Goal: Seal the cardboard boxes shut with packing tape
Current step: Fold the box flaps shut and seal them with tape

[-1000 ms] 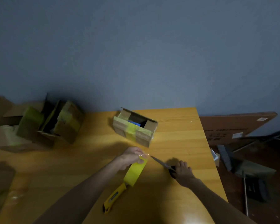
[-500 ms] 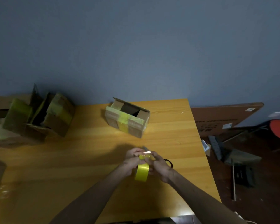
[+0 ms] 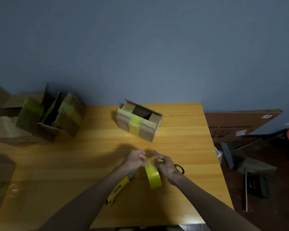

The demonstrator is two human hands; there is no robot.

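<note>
The tape roll (image 3: 154,176) was held upright over the table (image 3: 73,164) near its right edge, its top pinched by the left hand (image 3: 135,160) and the right hand (image 3: 165,166).

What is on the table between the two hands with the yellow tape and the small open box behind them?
Nothing but bare tabletop, in the head view, apart from a scissors tip poking out just beyond the right hand.

Upright yellow tape roll (image 3: 154,176); open-topped box (image 3: 138,126) beyond
</note>
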